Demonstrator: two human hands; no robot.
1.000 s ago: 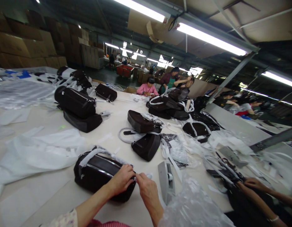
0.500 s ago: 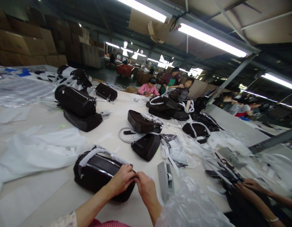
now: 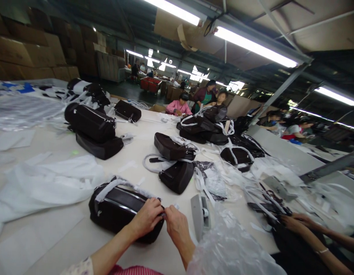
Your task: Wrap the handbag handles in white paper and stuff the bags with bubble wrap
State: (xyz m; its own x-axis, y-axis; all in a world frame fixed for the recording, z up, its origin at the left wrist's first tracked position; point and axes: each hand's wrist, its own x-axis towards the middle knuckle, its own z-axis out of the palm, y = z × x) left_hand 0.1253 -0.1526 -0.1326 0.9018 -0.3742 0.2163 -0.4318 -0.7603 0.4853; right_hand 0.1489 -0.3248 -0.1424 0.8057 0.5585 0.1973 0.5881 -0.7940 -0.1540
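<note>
Head view: the dark bag lies mostly left of the grip, long axis slanting across the front of the pale table — left hand nearer, fingers closed on its right end. The right hand pinches close beside, on what I cannot tell. Crumpled plastic and a grey dispenser sit rightward — stacked cartons stand beyond

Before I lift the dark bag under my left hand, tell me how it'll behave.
The dark bag probably keeps its shape, since its sides look full and rounded. Its white-wrapped handle may flop, as it droops across the top.
</note>
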